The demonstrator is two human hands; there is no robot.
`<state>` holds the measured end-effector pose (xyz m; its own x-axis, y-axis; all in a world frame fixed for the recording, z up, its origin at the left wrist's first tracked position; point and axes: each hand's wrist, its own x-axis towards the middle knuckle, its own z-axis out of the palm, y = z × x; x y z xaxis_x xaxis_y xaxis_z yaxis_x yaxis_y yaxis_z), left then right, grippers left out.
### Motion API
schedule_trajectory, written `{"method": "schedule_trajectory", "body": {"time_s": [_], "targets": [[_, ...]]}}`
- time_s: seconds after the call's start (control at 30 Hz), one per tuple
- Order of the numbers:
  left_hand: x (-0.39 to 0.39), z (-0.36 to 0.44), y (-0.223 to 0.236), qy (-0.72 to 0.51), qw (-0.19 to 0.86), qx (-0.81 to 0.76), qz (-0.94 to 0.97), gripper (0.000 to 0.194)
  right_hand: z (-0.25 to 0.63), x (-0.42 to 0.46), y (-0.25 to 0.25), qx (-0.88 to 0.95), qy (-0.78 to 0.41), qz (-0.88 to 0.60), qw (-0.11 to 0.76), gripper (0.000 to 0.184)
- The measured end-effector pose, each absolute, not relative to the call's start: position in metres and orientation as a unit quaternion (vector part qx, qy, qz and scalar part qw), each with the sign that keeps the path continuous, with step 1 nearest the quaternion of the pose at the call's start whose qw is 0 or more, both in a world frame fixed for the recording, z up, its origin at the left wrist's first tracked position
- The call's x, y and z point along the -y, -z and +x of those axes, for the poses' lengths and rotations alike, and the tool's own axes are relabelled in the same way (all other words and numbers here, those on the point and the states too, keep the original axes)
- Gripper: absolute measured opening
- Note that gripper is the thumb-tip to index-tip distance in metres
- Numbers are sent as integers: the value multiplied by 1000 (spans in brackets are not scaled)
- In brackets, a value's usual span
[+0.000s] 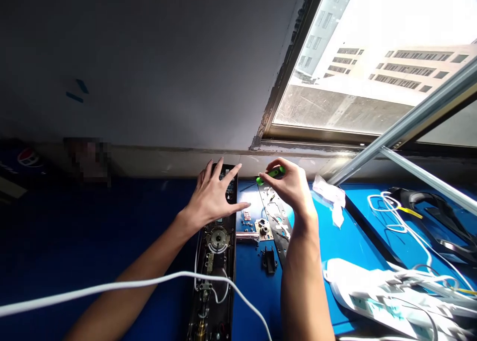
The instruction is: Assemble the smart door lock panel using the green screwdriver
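A long black device housing (213, 306) with exposed inner parts lies on the blue table, with a round mechanism (218, 238) at its middle. Over its far part spreads my left hand (210, 194), fingers apart, holding nothing; whether they touch it I cannot tell. My right hand (294, 184) grips a green and black screwdriver (276, 172), its thin shaft directed left toward the housing. Between the hands lie small screws (247, 226), a little circuit board (265, 232), a shiny tube (247, 237) and a black plastic bracket (269, 260). Beneath my right arm runs a dark perforated panel (269, 202) with wires.
A white cable (149, 281) crosses the foreground above my left forearm and the housing. On the right lie a plastic bag (331, 197), a white power strip (346, 291) with tangled cords, and a black strap-like item (428, 202). Metal bars (413, 107) slant before the window.
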<state>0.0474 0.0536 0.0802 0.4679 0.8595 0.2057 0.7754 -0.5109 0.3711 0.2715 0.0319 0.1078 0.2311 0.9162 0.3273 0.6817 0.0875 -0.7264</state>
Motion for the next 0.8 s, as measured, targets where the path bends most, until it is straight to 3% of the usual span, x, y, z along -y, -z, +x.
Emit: {"method": "schedule_trajectory", "body": {"time_s": [0.2,0.8], "targets": [[-56,46,-65,-207,104,-480,846,104,264,-33,-116,647,-118,-574,488,25],[-53,35,-65,-193,155,-495,833,100,256,-31,-123,737,-150,-536,383,17]]}}
